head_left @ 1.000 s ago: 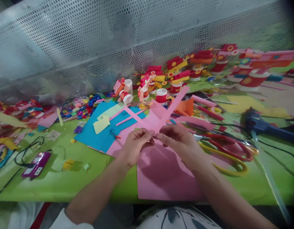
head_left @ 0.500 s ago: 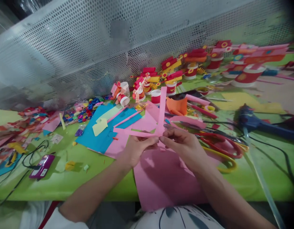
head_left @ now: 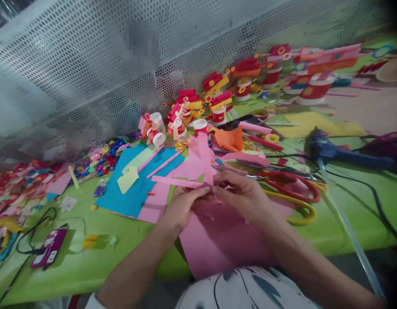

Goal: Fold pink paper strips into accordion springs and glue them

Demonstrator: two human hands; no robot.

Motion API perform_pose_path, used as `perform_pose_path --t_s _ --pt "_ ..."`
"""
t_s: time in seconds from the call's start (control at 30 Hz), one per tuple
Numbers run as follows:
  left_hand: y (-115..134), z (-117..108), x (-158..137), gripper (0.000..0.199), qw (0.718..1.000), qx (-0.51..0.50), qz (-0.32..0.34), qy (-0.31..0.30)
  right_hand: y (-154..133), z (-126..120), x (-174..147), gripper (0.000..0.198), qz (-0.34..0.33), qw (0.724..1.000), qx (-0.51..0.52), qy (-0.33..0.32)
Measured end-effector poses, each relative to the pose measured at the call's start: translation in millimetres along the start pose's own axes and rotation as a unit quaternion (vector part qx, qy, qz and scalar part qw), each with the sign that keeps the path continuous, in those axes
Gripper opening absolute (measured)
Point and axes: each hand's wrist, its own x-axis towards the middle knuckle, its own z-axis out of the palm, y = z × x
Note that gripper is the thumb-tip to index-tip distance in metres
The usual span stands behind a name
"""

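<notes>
Two narrow pink paper strips meet between my hands. One pink strip (head_left: 177, 181) points out to the left, and the other pink strip (head_left: 204, 156) stands up and away from me. My left hand (head_left: 188, 201) pinches them near their meeting point, thumb on top. Beside it, nearly touching, my right hand (head_left: 235, 191) pinches the same spot with thumb and forefinger. The exact fold or joint is hidden by my fingertips. Beneath both hands a large pink sheet (head_left: 217, 240) hangs over the table's front edge toward my lap.
Red-handled scissors (head_left: 314, 195) and yellow-handled scissors (head_left: 309, 214) lie right of my hands, near a blue glue gun (head_left: 346, 152). Blue sheets (head_left: 137, 201) lie left. Red paper cup models (head_left: 219, 115) line the back by a perforated metal panel (head_left: 98, 73). A purple power box (head_left: 50, 249) sits front left.
The upright pink strip has tipped away from me and looks shorter. My hands keep their pinch at the strips' meeting point. The whole view has shifted slightly.
</notes>
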Motion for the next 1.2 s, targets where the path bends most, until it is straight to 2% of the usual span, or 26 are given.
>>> perform_pose_path --t_s 0.13,0.3,0.47,0.57,0.73,0.93,1.2 --pt "1.2 -1.7 0.9 0.02 0.999 -0.042 -0.031 0.012 0.6 2.0 -1.2 0.012 0.011 0.999 0.031 0.004" --pt "6.6 -1.3 1.8 0.027 0.996 -0.046 -0.064 0.045 2.6 2.0 -4.4 0.017 0.014 0.999 0.044 -0.016" --pt "8.4 -4.8 1.2 0.022 0.993 -0.078 -0.083 -0.006 -0.6 0.7 -6.5 0.012 -0.018 0.999 -0.017 -0.022" --pt "8.2 -6.9 1.2 0.023 0.991 -0.101 -0.088 -0.012 -1.1 -0.9 -6.2 0.014 -0.036 0.997 -0.059 -0.017" --pt "9.3 -7.6 0.6 0.024 0.995 -0.09 -0.045 -0.012 -0.6 -2.0 -6.6 0.017 -0.028 0.998 -0.055 -0.018" --pt "10.4 -9.8 -0.8 0.024 1.0 -0.01 0.003 -0.018 -4.7 0.2 -8.0 0.032 0.073 0.997 0.003 0.009" --pt "8.2 -4.9 -3.9 0.017 0.988 0.098 0.121 -0.013 -8.1 -0.9 -5.6 0.028 0.061 0.998 -0.022 0.008"
